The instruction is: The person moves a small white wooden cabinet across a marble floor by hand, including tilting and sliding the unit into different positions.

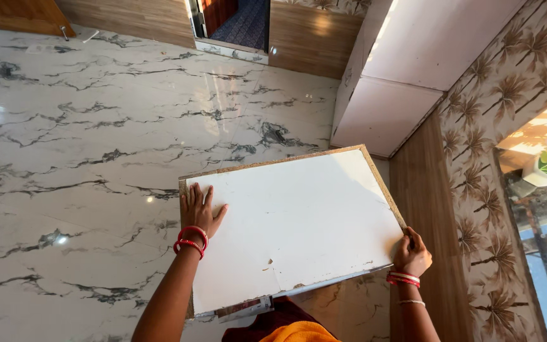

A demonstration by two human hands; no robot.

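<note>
Our left hand lies flat, fingers spread, on the near-left corner of the white board, pressing rather than clutching. Our right hand is curled around the board's right edge, gripping it. The board hangs level in front of us, above the marble floor and beside a patterned wall. It looks stiff and fairly heavy — chipped at the near edge, smooth-faced — so we judge the raw edges give the surest hold.
</note>
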